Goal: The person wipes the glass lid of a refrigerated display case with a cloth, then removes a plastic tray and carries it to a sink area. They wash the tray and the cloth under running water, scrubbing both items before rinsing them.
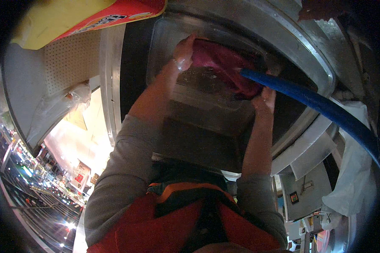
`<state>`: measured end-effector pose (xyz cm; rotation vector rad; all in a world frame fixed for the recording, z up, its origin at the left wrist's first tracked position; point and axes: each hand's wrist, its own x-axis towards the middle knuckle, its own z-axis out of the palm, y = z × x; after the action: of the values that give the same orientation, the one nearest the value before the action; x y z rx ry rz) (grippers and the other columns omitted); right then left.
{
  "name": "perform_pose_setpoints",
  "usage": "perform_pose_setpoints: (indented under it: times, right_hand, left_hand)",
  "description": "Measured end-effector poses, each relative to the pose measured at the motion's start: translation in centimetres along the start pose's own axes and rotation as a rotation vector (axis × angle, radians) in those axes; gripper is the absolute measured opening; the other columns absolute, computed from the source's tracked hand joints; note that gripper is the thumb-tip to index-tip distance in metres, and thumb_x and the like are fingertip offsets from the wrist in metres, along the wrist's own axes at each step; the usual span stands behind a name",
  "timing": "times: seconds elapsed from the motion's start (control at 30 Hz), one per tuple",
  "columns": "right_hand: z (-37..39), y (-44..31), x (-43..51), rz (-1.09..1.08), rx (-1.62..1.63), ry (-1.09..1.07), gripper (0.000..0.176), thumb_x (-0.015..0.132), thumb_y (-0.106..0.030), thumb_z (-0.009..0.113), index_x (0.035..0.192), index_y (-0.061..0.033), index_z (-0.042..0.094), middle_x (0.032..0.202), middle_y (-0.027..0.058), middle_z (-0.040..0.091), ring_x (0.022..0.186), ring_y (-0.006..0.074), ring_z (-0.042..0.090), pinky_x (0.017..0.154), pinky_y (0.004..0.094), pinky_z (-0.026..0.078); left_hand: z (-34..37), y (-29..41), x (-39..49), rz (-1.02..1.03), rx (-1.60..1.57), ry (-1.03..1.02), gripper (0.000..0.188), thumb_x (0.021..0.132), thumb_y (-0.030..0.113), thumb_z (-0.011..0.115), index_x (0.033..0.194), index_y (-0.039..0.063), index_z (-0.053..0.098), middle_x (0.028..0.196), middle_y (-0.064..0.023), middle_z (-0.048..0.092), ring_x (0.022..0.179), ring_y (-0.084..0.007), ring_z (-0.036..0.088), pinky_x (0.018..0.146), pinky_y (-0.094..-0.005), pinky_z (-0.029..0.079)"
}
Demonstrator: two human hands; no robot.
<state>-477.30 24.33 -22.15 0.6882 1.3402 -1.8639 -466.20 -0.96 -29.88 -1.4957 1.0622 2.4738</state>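
Note:
A dark magenta cloth (213, 58) is stretched between my hands, bunched and twisted towards its right end. My left hand (184, 52) grips its left end; something shiny, water or a band, shows at that wrist. My right hand (266, 98) holds the lower right end, its fingers partly hidden. The end of a blue hose (307, 90) lies in front of the cloth near my right hand. Below is what looks like a clear plastic tub (149, 60), set inside a dark metal sink (319, 63). The dim light hides the sink's bottom.
A yellow and red container (91, 19) bearing writing juts in at the upper left. Beside the sink is a perforated panel (72, 60) with a clear plastic bag (63, 106) near it. A whitish plastic bag (351, 177) hangs at the right.

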Motion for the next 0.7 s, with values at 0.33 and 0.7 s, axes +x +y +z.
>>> perform_pose_setpoints:
  times: [0.33, 0.7]
  right_hand:
    - [0.2, 0.3, 0.0, 0.141, 0.136, 0.002, 0.060, 0.086, -0.043, 0.062, 0.134, -0.0090, 0.048, 0.141, 0.0121, 0.045, 0.128, 0.0309, 0.044, 0.105, 0.0504, 0.038]
    - [7.2, 5.0, 1.8, 0.070, -0.101, -0.157, 0.040, 0.094, -0.034, 0.056, 0.126, -0.0106, 0.052, 0.123, 0.0080, 0.055, 0.108, 0.0228, 0.055, 0.089, 0.0409, 0.049]
  left_hand:
    - [-3.3, 1.0, -5.5, -0.015, -0.516, -0.695, 0.055, 0.097, 0.049, 0.040, 0.124, 0.004, 0.056, 0.110, -0.0158, 0.065, 0.098, -0.0274, 0.064, 0.088, -0.0438, 0.052]
    - [12.9, -2.6, -8.6, 0.820, 1.123, -0.002, 0.021, 0.078, 0.026, 0.073, 0.081, 0.007, 0.067, 0.095, -0.0152, 0.067, 0.090, -0.0309, 0.064, 0.083, -0.0443, 0.050]
